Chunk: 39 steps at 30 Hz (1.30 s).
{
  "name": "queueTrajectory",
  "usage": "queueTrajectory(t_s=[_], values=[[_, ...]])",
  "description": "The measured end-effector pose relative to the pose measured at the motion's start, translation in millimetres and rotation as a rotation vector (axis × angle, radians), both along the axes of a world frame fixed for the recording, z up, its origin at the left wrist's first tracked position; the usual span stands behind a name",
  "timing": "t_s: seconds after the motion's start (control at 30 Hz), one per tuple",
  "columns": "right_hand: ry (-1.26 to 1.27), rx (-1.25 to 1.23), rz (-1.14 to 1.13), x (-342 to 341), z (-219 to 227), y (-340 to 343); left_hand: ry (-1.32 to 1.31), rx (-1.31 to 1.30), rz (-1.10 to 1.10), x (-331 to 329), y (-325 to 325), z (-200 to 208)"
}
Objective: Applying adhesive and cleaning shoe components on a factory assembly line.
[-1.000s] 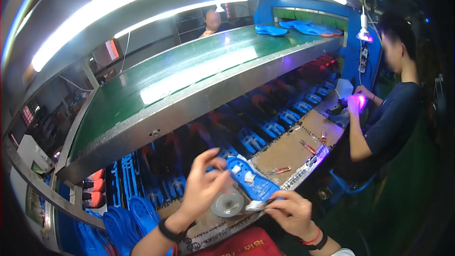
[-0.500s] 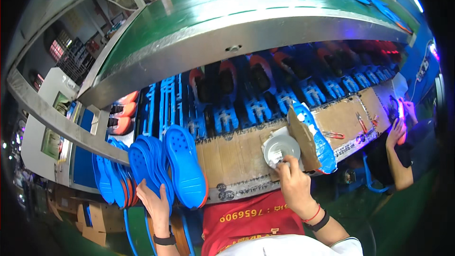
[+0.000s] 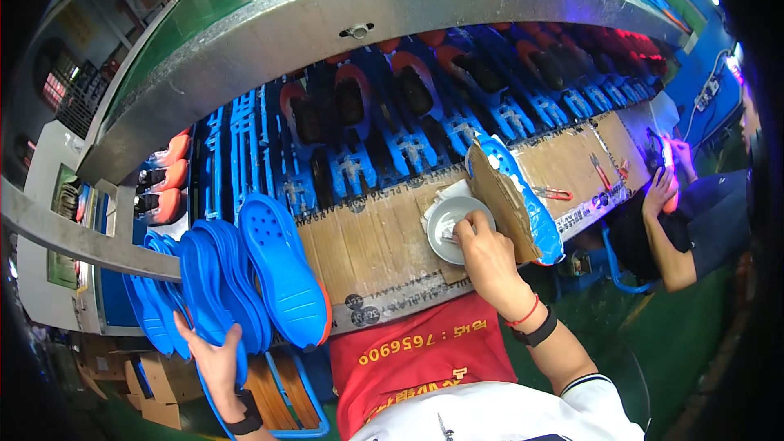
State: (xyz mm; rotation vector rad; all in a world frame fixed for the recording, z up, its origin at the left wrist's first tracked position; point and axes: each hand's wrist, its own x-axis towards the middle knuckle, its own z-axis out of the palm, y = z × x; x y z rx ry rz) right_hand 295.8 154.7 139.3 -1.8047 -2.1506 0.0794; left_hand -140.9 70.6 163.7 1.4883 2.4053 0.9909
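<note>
My left hand [image 3: 214, 361] is at the lower end of a bundle of blue shoe soles [image 3: 219, 265], thumb and fingers spread either side of one sole's end; I cannot tell how firmly it touches. A single larger blue sole with a row of holes and an orange edge [image 3: 282, 269] leans just right of the bundle. My right hand [image 3: 492, 265] reaches into a grey-white bowl [image 3: 439, 255], its fingers pinched together. Something whitish shows at the fingertips, too hidden to name.
Cardboard [image 3: 359, 249] covers the bench, with an upright cardboard flap [image 3: 500, 200] beside the bowl. Red-handled snips [image 3: 554, 193] lie further right. Behind runs a rack of blue shoe holders [image 3: 408, 147] under a metal-edged conveyor [image 3: 269, 65]. A co-worker's hands [image 3: 661, 188] hold a shoe at right.
The view has shifted, so the bench sits further left and higher. My left hand has come closer around the sole's end, and my right fingers have gone deeper into the bowl.
</note>
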Motion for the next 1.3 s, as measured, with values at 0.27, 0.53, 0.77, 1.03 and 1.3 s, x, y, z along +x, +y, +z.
queueTrajectory(t_s=[0.27,0.53,0.77,1.03,1.3], values=[[0.016,-0.025,0.057,-1.7,-3.7,3.3,-1.627,0.227,-0.223,12.6,-21.4,29.3],[0.032,0.015,0.053,4.6,14.1,-6.5,-2.24,0.429,-0.251,110.8,17.7,22.8],[0.038,0.015,0.047,5.9,27.6,-15.6,-1.66,0.197,-0.488,184.9,59.3,12.8],[0.455,0.219,0.21,2.8,62.6,-41.4,-0.952,0.267,-0.557,220.8,48.0,0.1],[0.386,0.189,0.268,-13.0,57.6,-46.2,-0.862,0.309,-0.548,229.2,39.8,10.0]])
